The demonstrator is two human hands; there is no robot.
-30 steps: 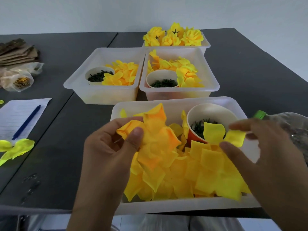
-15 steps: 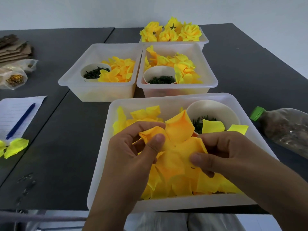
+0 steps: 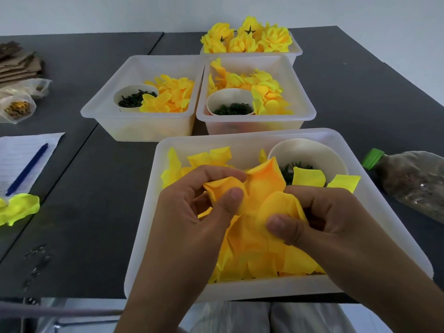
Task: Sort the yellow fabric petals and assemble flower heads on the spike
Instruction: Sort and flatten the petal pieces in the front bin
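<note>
I count four translucent white plastic bins on the dark grey table (image 3: 101, 212). The nearest bin (image 3: 153, 212) sits directly under both hands and holds a loose heap of yellow fabric petals (image 3: 264, 260), too overlapped for me to count, plus one white paper cup of dark green pieces (image 3: 310, 152) in its far right corner. Two single yellow petals lie at that cup: one inside it (image 3: 308, 177), one draped over its near rim (image 3: 343, 182).

My left hand (image 3: 192, 212) pinches a cluster of orange-yellow fabric petals (image 3: 262, 188) between thumb and curled fingers, held just above the heap. My right hand (image 3: 319, 222) clamps the same cluster from the other side, thumb pressed on top and fingers curled behind. I can see about three petals fanning out of the cluster; I cannot see any spike.

Beyond it, two middle bins stand side by side, touching. The left middle bin (image 3: 105, 109) and the right middle bin (image 3: 305, 92) each hold one white cup of green pieces and a pile of yellow petals. The far bin (image 3: 296, 48) carries about five finished yellow flower heads (image 3: 247, 37).

On the left lie one lined paper sheet (image 3: 14, 152) with one blue pen (image 3: 27, 169) on it, and yellow-green petals (image 3: 16, 207) nearby. One clear bottle with a green cap (image 3: 408, 179) lies on its side at the right.
</note>
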